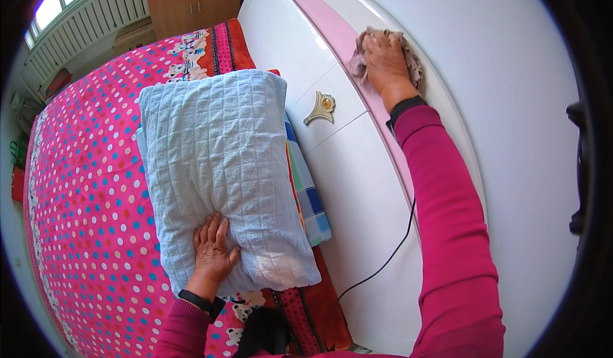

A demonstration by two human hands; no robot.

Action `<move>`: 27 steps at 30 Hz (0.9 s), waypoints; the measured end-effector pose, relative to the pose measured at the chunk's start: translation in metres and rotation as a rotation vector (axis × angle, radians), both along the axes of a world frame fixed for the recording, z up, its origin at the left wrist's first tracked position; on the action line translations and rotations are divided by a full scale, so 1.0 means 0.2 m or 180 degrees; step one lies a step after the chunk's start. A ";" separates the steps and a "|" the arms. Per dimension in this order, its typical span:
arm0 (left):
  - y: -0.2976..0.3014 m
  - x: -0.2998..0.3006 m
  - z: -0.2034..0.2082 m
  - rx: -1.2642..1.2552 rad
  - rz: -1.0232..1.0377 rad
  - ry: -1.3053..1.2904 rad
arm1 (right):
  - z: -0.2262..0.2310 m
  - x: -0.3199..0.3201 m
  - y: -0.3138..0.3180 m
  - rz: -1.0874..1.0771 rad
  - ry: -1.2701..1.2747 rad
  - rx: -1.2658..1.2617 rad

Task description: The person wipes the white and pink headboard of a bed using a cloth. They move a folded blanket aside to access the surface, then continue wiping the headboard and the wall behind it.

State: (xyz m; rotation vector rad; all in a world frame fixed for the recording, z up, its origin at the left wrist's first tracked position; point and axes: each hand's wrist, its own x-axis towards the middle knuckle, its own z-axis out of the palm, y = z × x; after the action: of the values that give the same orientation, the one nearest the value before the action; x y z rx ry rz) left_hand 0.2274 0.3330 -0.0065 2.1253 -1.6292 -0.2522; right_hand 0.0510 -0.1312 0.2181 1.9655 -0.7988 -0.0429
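Note:
My right hand [385, 61] is stretched far out, pressing a crumpled brownish-pink cloth [414, 66] against the upper part of the headboard [319, 45]. The headboard is glossy white with a pink band along it. Lower down, my left hand [216, 249] lies on a pale blue towelling pillow [217, 134], with its fingers extended and a dent in the fabric around them. Beneath the pillow, folded bedding [311, 201] with blue and green checks sticks out on the headboard side.
A bright pink dotted bedspread [96, 186] covers the bed. On the headboard sits a gold-coloured ornament [320, 108] with an amber centre; a black cable [391, 256] runs across the white panel. At the far end stand a brown cabinet [185, 7] and a white radiator [96, 23].

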 end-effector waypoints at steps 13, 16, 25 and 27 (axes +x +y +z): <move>0.01 0.00 -0.03 0.0053 0.0091 -0.0021 | -0.33 -0.39 0.39 -0.0005 -0.0103 0.0884; 0.01 -0.01 -0.02 0.0111 0.0110 -0.0010 | -0.35 -0.49 0.50 0.0022 -0.0298 0.0854; 0.00 0.02 -0.08 -0.0054 0.0104 -0.0290 | -0.37 -0.82 0.95 -0.0239 -0.0791 0.0837; 0.01 0.04 -0.11 -0.0111 -0.0002 -0.0440 | -0.39 -0.92 1.08 -0.0033 -0.1041 0.0593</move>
State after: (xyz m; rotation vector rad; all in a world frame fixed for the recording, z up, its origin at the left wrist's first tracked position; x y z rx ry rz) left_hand 0.2344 0.3347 -0.0287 2.1578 -1.6980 -0.0776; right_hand -0.1327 0.0853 0.1407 2.1761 -1.0477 0.2101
